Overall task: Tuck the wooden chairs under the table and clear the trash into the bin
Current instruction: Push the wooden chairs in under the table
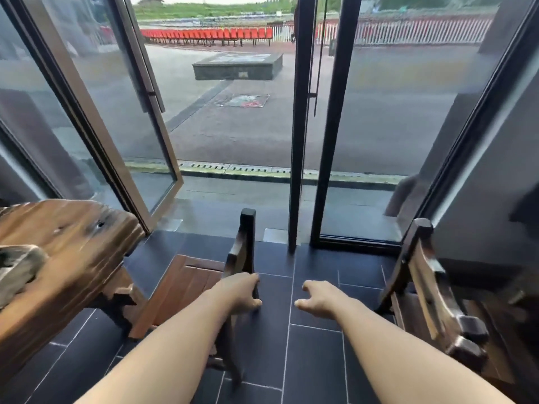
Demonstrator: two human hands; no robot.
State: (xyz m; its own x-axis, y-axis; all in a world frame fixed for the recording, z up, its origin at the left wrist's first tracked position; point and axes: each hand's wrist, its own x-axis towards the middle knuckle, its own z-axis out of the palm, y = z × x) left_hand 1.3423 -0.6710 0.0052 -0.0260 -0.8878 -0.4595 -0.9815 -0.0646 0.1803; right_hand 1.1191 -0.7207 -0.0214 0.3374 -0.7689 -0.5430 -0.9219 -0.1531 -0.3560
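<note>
The counter point(67, 243) at the left was a thick slab of dark, glossy, knotted wood with an uneven, rounded edge, standing on a rough carved base. Just beside it stood the chair point(186, 287), built of reddish-brown planks with a flat slatted seat and a dark, square-posted back. Its seat faced left toward the counter, front edge close to the base. The long top rail of the back ran away from the viewer toward the doors.

The left hand point(243, 293) grasped that top rail, fingers curled over it and thumb on the near side. The right hand point(316, 297) hung released over the floor point(315, 360), fingers loosely bent, holding nothing.

A second chair point(428, 287) of the same dark wood stood at the right, its back tilted, well apart from the first. Between the two lay a strip of dark matte rectangular tiles with pale grout lines. Ahead, the left glass door point(116, 112) in its metal frame stood swung open onto pavement.
</note>
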